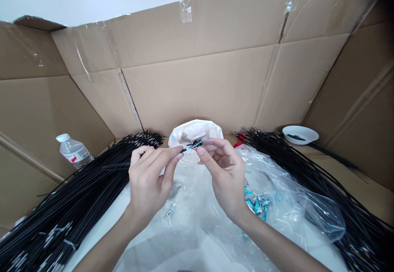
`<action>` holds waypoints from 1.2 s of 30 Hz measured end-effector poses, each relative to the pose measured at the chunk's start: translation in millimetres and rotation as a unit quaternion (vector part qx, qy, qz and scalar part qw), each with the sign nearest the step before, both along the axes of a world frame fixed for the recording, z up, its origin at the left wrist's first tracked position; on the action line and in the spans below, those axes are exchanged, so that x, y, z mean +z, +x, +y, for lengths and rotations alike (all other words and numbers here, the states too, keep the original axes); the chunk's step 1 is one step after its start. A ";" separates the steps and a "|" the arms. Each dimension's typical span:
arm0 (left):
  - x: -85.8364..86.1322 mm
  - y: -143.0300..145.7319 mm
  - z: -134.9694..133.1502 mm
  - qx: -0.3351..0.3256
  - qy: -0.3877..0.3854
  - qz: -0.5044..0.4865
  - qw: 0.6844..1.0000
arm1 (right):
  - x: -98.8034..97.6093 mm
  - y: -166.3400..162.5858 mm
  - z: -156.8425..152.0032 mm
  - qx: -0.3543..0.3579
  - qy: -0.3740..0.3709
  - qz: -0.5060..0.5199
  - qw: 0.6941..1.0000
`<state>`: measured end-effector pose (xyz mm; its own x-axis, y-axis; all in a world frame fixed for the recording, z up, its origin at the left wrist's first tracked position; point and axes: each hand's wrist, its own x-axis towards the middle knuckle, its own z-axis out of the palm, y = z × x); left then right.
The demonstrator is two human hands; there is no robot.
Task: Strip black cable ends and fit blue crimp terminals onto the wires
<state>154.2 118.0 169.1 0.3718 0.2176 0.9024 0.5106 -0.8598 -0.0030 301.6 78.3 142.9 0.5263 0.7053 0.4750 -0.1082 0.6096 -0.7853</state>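
Observation:
My left hand [150, 177] pinches the end of a thin black cable [117, 166] that trails off to the left. My right hand [223, 173] is closed in a pinch on the cable's tip [193, 144], where small black, blue and red wire ends show. Both hands meet above a clear plastic bag [277, 181] spread on the table. Inside the bag, to the right of my right wrist, lie several small blue connectors [257, 203].
A big bundle of black cables [61, 218] lies at the left, another [332, 190] at the right. A water bottle [74, 150] stands far left. A white bag [195, 131] sits behind my hands, a white dish [300, 134] at back right. Cardboard walls [215, 83] surround the table.

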 end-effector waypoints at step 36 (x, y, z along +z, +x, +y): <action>4.2 -6.7 2.9 0.023 -0.009 -0.016 1.000 | 1.9 -0.3 -4.6 0.179 -0.018 0.104 0.978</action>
<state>147.5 120.9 173.4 0.3325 0.2495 0.9095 0.5492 -0.8352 0.0283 301.3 73.7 144.9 0.3248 0.8765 0.3554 -0.4690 0.4756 -0.7442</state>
